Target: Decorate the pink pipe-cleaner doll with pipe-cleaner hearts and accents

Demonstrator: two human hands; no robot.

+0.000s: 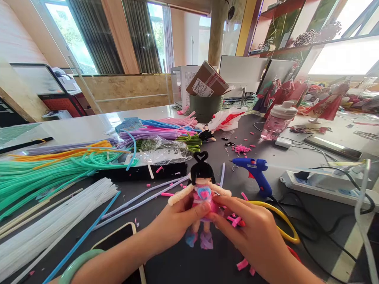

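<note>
Between my two hands, upright over the dark table, is a small pipe-cleaner doll. It has black hair topped by a heart-shaped loop, cream fuzzy arms spread sideways, a pink dress with a blue and pink piece on the chest, and purple and blue shoes. My left hand grips the doll's waist from the left, thumb across its front. From the right, my right hand pinches the dress at the side with thumb and fingers. Beyond my right hand lies a blue glue gun. Pink scraps lie near both hands.
Bundles of green, white and other coloured pipe cleaners cover the left. A phone lies under my left forearm. To the right are a power strip, cables, yellow-handled pliers or scissors and a pink bottle.
</note>
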